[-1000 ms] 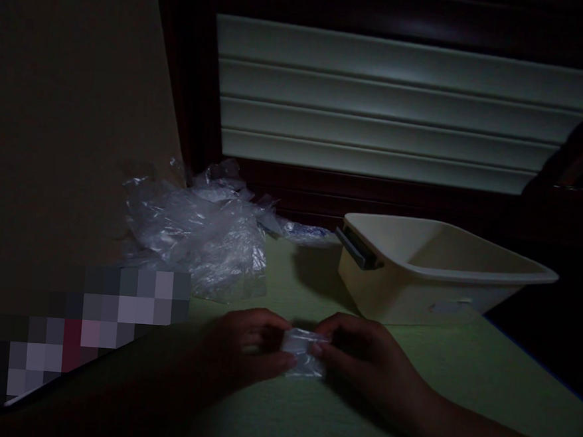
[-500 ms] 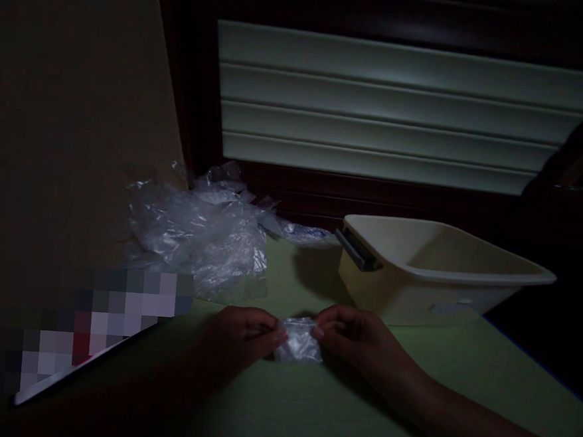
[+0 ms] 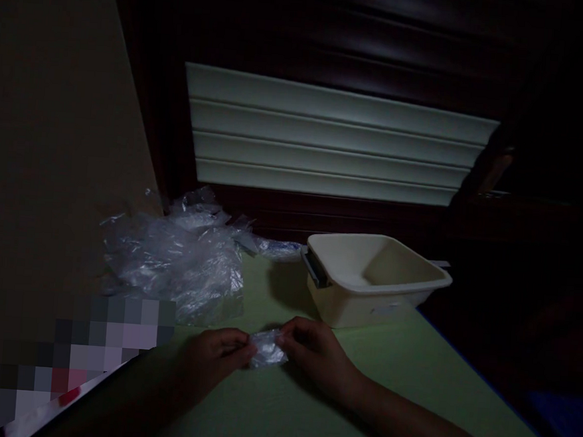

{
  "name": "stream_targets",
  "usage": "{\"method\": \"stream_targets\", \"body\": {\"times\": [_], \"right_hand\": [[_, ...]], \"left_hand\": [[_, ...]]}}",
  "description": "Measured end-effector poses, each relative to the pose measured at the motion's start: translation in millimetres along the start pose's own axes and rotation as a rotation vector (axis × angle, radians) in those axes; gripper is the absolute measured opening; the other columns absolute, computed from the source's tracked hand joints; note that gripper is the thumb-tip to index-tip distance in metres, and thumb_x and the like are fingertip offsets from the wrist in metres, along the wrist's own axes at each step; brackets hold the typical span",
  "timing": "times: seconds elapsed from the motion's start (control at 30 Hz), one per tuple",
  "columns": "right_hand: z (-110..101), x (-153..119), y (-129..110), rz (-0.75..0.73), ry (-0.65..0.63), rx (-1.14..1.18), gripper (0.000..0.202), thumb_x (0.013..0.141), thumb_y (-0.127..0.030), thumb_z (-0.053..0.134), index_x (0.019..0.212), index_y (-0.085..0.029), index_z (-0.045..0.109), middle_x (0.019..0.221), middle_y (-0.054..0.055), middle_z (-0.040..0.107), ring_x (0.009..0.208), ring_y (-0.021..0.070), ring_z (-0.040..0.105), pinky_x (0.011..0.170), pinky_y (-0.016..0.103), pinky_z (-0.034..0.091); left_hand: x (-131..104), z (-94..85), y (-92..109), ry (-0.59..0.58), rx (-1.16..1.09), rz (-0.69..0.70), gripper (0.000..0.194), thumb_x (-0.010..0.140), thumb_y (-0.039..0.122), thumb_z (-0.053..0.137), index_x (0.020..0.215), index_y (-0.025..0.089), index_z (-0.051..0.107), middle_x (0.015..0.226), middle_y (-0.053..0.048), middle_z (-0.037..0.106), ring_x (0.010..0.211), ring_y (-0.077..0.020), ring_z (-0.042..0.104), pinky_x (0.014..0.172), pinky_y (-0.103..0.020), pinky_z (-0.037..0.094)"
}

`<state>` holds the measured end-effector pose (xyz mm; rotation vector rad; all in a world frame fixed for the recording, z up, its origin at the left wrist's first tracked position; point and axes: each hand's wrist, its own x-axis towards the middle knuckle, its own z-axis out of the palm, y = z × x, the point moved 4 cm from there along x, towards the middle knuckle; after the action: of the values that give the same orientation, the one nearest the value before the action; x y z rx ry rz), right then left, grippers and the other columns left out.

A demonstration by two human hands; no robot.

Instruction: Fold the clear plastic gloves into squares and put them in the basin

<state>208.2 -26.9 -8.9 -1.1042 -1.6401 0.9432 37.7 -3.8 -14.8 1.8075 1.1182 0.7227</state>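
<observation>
A small clear plastic bag (image 3: 268, 350) is stretched between my two hands, low over the green table. My left hand (image 3: 219, 354) pinches its left edge between thumb and fingers. At the bag's upper right, my right hand (image 3: 315, 350) grips it the same way. Dim light hides whether the bag holds anything. Beyond my left hand lies a large heap of clear plastic bags (image 3: 183, 257). A cream plastic bin (image 3: 360, 306) with a dark handle stands behind my right hand.
The green tabletop (image 3: 258, 416) has a blue edge at the right. A pixelated flat item with a white edge lies at the lower left. A blue-marked plastic packet (image 3: 279, 249) rests between heap and bin. Behind are a wall and a dark frame with pale slats (image 3: 326, 144).
The view has shifted right and tilted up, so hands, bag and bin appear further left and mostly lower. Both hands keep their hold on the small bag, which looks slightly more crumpled.
</observation>
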Motion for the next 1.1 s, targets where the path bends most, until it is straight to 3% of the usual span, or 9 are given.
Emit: {"method": "stream_targets", "body": {"times": [0.13, 0.23, 0.37, 0.5, 0.67, 0.77, 0.87, 1.0, 1.1], "right_hand": [[-16.4, -2.7, -25.6, -0.180, 0.088, -0.177, 0.020, 0.081, -0.032, 0.055, 0.073, -0.015, 0.062, 0.070, 0.005, 0.062, 0.067, 0.0150, 0.056, 0.064, 0.029, 0.044], [-38.2, -2.7, -48.9, -0.285, 0.163, -0.266, 0.019, 0.082, -0.033, 0.054, 0.076, -0.016, 0.062, 0.072, 0.005, 0.062, 0.067, 0.0153, 0.057, 0.064, 0.029, 0.045], [-85.9, 3.1, -77.2, -0.263, 0.329, -0.339, 0.021, 0.083, -0.036, 0.053, 0.079, -0.017, 0.061, 0.075, 0.005, 0.063, 0.064, 0.0143, 0.057, 0.052, 0.024, 0.046], [-147.5, 18.6, -86.5, -0.162, 0.430, -0.380, 0.030, 0.081, -0.046, 0.052, 0.081, -0.016, 0.058, 0.072, 0.004, 0.062, 0.058, 0.0129, 0.057, 0.051, 0.024, 0.048], [-204.0, 45.6, -63.9, -0.022, 0.319, -0.584, 0.027, 0.079, -0.039, 0.052, 0.073, -0.014, 0.060, 0.065, 0.004, 0.062, 0.054, 0.0137, 0.057, 0.048, 0.024, 0.046], [-217.9, 58.9, -46.6, 0.053, 0.229, -0.768, 0.017, 0.079, -0.026, 0.053, 0.072, -0.013, 0.062, 0.066, 0.005, 0.064, 0.059, 0.0160, 0.060, 0.055, 0.026, 0.046], [-221.4, 70.3, -33.8, 0.139, 0.124, -0.938, 0.012, 0.079, -0.017, 0.055, 0.072, -0.013, 0.063, 0.070, 0.005, 0.065, 0.067, 0.0174, 0.062, 0.063, 0.029, 0.046], [-219.2, 84.8, -19.5, 0.278, -0.071, -1.110, 0.014, 0.086, -0.026, 0.055, 0.084, -0.014, 0.062, 0.085, 0.002, 0.064, 0.076, 0.0151, 0.061, 0.070, 0.032, 0.049], [-214.7, 96.0, -11.5, 0.377, -0.199, -1.209, 0.019, 0.088, -0.031, 0.052, 0.098, -0.016, 0.060, 0.101, 0.005, 0.061, 0.087, 0.0168, 0.059, 0.076, 0.036, 0.049]], "left_hand": [[-1.8, 1.6, -1.2, -0.038, -0.118, -0.020, 0.022, 0.075, 0.035, 0.056, 0.077, 0.016, 0.065, 0.077, -0.004, 0.069, 0.076, -0.0184, 0.065, 0.070, -0.026, 0.049], [-2.0, 1.0, -2.0, -0.054, -0.020, 0.024, 0.022, 0.079, 0.035, 0.054, 0.078, 0.016, 0.065, 0.078, -0.003, 0.068, 0.077, -0.0180, 0.064, 0.071, -0.025, 0.049], [7.2, -3.2, 6.1, -0.026, 0.165, 0.097, 0.021, 0.083, 0.034, 0.050, 0.078, 0.019, 0.064, 0.079, -0.001, 0.068, 0.078, -0.0165, 0.064, 0.072, -0.024, 0.049], [30.6, -0.3, 30.9, 0.046, 0.283, 0.269, 0.019, 0.084, 0.027, 0.047, 0.080, 0.020, 0.064, 0.080, -0.001, 0.068, 0.077, -0.0163, 0.063, 0.073, -0.026, 0.049], [64.6, 18.0, 47.0, 0.235, 0.268, 0.429, 0.015, 0.084, 0.024, 0.049, 0.090, 0.020, 0.062, 0.094, -0.003, 0.065, 0.088, -0.0171, 0.062, 0.080, -0.030, 0.049], [77.1, 28.3, 47.0, 0.371, 0.257, 0.507, 0.022, 0.083, 0.026, 0.052, 0.104, 0.019, 0.055, 0.108, -0.007, 0.058, 0.096, -0.0203, 0.060, 0.081, -0.035, 0.051], [80.0, 33.3, 56.6, 0.500, 0.360, 0.659, 0.037, 0.082, 0.027, 0.054, 0.117, 0.019, 0.044, 0.126, -0.013, 0.042, 0.120, -0.0268, 0.043, 0.095, -0.045, 0.042], [85.7, 41.8, 77.5, 0.400, 0.466, 0.820, 0.053, 0.083, 0.034, 0.052, 0.130, 0.020, 0.031, 0.139, -0.015, 0.024, 0.128, -0.0314, 0.030, 0.098, -0.046, 0.039], [93.0, 48.4, 86.8, 0.324, 0.452, 0.910, 0.052, 0.084, 0.037, 0.049, 0.131, 0.020, 0.032, 0.140, -0.014, 0.026, 0.127, -0.0312, 0.031, 0.099, -0.045, 0.038]]}}
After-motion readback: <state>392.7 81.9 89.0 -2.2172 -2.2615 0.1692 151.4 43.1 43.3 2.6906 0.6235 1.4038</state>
